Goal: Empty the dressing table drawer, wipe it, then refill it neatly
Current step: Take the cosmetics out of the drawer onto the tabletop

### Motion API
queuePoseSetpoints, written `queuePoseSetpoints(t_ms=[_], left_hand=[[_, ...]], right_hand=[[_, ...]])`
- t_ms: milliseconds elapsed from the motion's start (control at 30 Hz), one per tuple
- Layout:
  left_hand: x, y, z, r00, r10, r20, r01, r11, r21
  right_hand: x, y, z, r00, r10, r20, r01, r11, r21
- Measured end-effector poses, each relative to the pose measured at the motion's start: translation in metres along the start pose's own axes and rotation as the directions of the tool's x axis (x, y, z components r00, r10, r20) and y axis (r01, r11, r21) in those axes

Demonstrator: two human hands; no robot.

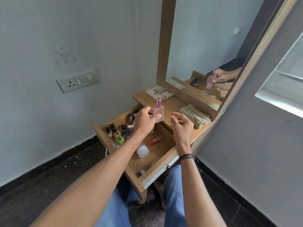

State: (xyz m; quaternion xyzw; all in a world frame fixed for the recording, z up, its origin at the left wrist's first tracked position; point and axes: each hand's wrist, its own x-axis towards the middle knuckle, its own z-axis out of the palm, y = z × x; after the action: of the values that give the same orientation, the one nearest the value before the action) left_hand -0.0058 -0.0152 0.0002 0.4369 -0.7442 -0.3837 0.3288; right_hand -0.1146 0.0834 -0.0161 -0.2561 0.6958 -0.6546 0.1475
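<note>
The wooden drawer point(157, 171) of the dressing table is pulled out below me. My left hand point(145, 120) grips a pink perfume bottle point(158, 111) upright, above the drawer's back edge. My right hand point(182, 124) hovers beside it, fingers spread, holding nothing. Inside the drawer lie several nail polish bottles point(113, 129), a green cube-shaped item point(120, 139), a red tube point(156, 139), a white round container point(143, 151) and a small dark bottle point(141, 172). A folded striped cloth point(194, 115) rests on the tabletop point(170, 105).
A patterned flat box point(159, 93) sits at the tabletop's back left. The mirror point(205, 51) rises behind in a wooden frame. A wall switchboard point(77, 81) is to the left. My legs in blue jeans are under the drawer; dark floor lies around.
</note>
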Motion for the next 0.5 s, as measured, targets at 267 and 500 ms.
queuePoseSetpoints(t_ms=[267,500], left_hand=[[0.051,0.001,0.04,0.999,-0.022,-0.025,0.023,0.999,0.023],[0.076,0.008,0.068,0.999,-0.012,-0.034,0.011,1.0,-0.023]], right_hand=[[0.058,0.009,0.019,0.999,-0.042,0.0,0.041,0.984,-0.174],[0.057,0.024,0.021,0.987,-0.161,0.012,0.16,0.964,-0.212]])
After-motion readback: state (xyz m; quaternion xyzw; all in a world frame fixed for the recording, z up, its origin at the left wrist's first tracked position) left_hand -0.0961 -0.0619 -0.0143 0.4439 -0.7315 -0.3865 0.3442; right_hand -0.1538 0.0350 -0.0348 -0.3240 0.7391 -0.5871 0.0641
